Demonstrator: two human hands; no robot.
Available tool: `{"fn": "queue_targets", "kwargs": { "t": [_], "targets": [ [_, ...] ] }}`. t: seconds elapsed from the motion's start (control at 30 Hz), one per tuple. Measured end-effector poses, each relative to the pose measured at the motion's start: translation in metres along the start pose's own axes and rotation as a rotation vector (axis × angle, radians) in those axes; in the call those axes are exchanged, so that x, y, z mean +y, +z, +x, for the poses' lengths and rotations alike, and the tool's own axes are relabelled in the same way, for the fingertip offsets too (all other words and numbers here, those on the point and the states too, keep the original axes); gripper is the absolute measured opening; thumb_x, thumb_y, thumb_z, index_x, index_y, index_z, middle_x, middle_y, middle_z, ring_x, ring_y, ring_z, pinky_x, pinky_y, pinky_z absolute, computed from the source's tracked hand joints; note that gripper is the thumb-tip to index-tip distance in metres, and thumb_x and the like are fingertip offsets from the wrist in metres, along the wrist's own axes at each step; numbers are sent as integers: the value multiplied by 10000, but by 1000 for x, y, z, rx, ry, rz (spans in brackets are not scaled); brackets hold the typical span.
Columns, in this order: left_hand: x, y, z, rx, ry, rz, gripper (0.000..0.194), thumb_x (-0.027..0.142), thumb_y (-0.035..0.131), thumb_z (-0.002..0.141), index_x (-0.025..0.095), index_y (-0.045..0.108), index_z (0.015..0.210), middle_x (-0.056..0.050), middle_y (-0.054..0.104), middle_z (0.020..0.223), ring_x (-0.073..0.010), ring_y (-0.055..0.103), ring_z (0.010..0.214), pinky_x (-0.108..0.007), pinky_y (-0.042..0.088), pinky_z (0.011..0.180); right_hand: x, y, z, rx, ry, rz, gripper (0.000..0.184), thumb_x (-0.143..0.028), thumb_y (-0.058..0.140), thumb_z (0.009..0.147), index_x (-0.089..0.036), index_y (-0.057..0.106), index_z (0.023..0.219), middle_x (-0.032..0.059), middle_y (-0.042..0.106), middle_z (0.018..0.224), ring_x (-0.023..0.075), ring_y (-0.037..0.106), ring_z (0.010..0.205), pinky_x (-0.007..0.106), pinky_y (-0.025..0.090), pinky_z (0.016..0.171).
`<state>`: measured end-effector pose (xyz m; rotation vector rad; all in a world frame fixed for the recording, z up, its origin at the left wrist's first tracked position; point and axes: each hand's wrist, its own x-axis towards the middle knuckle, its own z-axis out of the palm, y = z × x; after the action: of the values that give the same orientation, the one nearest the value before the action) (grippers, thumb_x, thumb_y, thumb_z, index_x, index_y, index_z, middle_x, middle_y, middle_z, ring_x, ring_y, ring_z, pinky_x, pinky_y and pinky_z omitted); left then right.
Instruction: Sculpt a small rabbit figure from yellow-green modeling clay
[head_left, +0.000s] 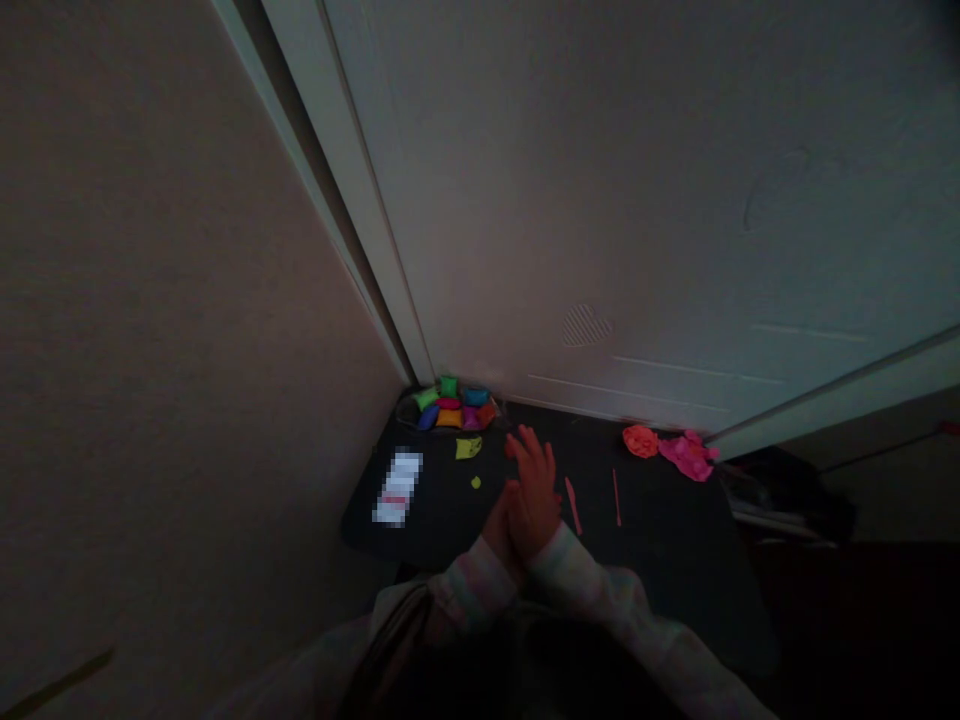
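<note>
My right hand (536, 500) lies palm to palm over my left hand (498, 525), above the front middle of a dark table. The right hand's fingers are stretched out and a little apart. Most of the left hand's fingers are hidden behind the right hand. Whether something sits between the palms cannot be seen. Just left of the hands, a small yellow-green lump (476, 483) rests on the table below a yellow-green packet (469, 448). To their right lie a pink plastic knife (573, 505) and a thin pink stick (616, 497).
Several colourful packets (449, 418) sit in a clear tray at the back left of the dark table (660, 560). A blurred white paper or packet (398, 487) lies at left. An orange-pink crumpled piece (640, 441) and a pink piece (688, 456) are at back right. White panel (600, 200) behind.
</note>
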<state>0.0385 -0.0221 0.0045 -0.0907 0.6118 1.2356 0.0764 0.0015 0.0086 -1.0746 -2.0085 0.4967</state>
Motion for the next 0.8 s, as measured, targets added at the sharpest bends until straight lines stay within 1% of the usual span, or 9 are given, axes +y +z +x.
{"fn": "queue_targets", "kwargs": {
  "t": [0.07, 0.17, 0.23, 0.3, 0.4, 0.5, 0.63, 0.73, 0.8],
  "targets": [
    [9, -2, 1, 10, -88, -20, 396, 380, 340, 850, 115, 567, 1039, -109, 590, 1094, -183, 543, 1034, -309, 412, 875, 4, -6, 12, 42, -8, 7, 436, -313, 213, 877, -119, 379, 1231, 158, 343, 1322, 282, 239, 1278, 555, 171, 1012],
    [23, -10, 3, 67, -177, -32, 381, 362, 355, 858, 73, 602, 876, -99, 660, 835, -145, 619, 797, -251, 452, 750, 5, -26, 23, 169, 20, 85, 370, -286, 267, 878, -129, 437, 1167, 155, 383, 1289, 245, 320, 1238, 494, 292, 977],
    [30, -13, 5, 111, -222, -23, 387, 366, 375, 855, 62, 602, 777, -83, 653, 679, -137, 618, 640, -245, 457, 655, 3, -43, 25, 246, 61, 131, 308, -259, 335, 870, -158, 470, 1127, 135, 439, 1239, 213, 399, 1178, 432, 365, 933],
    [34, -13, 6, 130, -246, -15, 415, 394, 388, 846, 55, 601, 738, -80, 640, 617, -139, 606, 569, -250, 450, 612, 1, -56, 22, 242, 70, 110, 245, -246, 400, 852, -181, 520, 1055, 110, 534, 1107, 196, 494, 1059, 390, 415, 867],
    [39, -5, 4, 112, -243, -22, 458, 422, 352, 853, 63, 605, 724, -76, 637, 635, -133, 605, 589, -250, 447, 659, -3, -62, 9, 23, 5, -24, 164, -249, 483, 816, -205, 596, 926, 61, 620, 886, 186, 564, 858, 359, 428, 765],
    [42, 7, 0, 81, -239, -24, 504, 416, 291, 872, 53, 612, 734, -87, 632, 681, -129, 609, 657, -243, 431, 736, -8, -51, -4, -168, -62, -148, 135, -242, 574, 754, -229, 621, 881, 24, 652, 842, 195, 567, 833, 393, 360, 802],
    [49, 19, -8, 62, -207, -20, 474, 431, 309, 862, 67, 614, 853, -105, 633, 818, -154, 608, 784, -266, 397, 827, -14, -37, -9, -127, -71, -182, 129, -229, 590, 738, -238, 613, 864, 4, 664, 857, 186, 570, 857, 418, 271, 880],
    [55, 21, -15, 34, -160, -8, 450, 483, 365, 826, 114, 606, 919, -98, 623, 896, -177, 590, 858, -302, 377, 865, -16, -40, -5, -113, -88, -158, 106, -231, 557, 768, -238, 603, 864, 4, 660, 860, 168, 572, 853, 410, 269, 906],
    [60, 19, -21, 9, -80, 105, 432, 510, 432, 784, 138, 619, 901, -82, 628, 886, -178, 582, 852, -312, 388, 842, -16, -46, -2, -96, -83, -135, 128, -230, 545, 780, -237, 592, 898, 14, 651, 882, 171, 572, 871, 417, 288, 910]
  ]
}}
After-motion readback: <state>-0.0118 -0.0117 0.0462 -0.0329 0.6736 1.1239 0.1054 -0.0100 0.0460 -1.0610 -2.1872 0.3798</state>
